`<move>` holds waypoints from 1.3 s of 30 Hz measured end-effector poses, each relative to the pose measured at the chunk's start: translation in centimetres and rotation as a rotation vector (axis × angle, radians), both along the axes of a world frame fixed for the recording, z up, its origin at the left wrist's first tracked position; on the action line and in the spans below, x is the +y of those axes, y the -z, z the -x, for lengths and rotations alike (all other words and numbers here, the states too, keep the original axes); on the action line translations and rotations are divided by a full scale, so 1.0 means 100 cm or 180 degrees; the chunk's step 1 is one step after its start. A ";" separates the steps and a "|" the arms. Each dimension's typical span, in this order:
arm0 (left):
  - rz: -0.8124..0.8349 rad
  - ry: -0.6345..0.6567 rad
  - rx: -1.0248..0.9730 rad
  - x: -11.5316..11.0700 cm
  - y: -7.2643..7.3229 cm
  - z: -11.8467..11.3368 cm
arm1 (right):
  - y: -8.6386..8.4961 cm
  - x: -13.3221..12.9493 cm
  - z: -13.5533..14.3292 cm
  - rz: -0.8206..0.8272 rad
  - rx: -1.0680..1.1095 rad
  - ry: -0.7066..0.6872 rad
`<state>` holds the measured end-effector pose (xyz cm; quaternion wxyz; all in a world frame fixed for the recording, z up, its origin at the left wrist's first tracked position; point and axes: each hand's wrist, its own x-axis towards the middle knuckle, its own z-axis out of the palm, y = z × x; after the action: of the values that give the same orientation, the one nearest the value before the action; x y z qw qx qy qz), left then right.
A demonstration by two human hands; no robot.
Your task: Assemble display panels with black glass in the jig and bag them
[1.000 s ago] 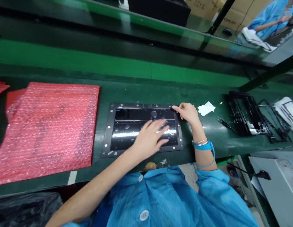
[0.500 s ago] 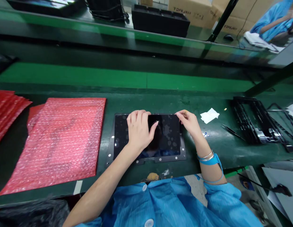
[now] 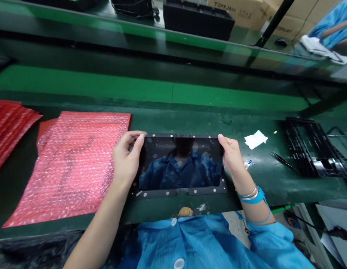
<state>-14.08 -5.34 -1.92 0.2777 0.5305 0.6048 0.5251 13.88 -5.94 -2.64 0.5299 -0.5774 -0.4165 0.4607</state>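
On a cardboard box (image 3: 246, 16) we read letters like "TOPKJ", the following characters too blurred for us; a second box (image 3: 290, 33) bears similar, blurrier lettering.

Soft light, mirror-like reflections on dark screen (image 3: 179, 164), blurry stretched corners

Right hand (image 3: 233, 153) — partly hidden at the panel (image 3: 180, 162) — and co-worker (image 3: 331, 24), cut off.

Head-worn view, forward and down.
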 end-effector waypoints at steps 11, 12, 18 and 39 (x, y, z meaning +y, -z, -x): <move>0.0352 -0.0679 -0.2233 0.005 -0.010 0.000 | -0.009 -0.005 -0.003 0.0269 -0.0101 -0.0794; 0.0338 -0.0767 -0.2316 0.006 -0.011 0.003 | -0.011 -0.006 -0.003 0.0336 -0.0118 -0.1055; 0.0491 -0.1003 -0.2619 0.005 -0.015 0.005 | -0.016 -0.015 0.006 0.0307 -0.0079 -0.1249; 0.1446 0.0995 -0.2171 -0.003 -0.020 -0.006 | 0.001 -0.002 -0.005 0.0278 0.0359 -0.0513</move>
<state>-13.47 -5.61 0.11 0.6472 0.3374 0.4911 0.4755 14.35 -6.15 -2.79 0.4881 -0.5378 -0.4106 0.5513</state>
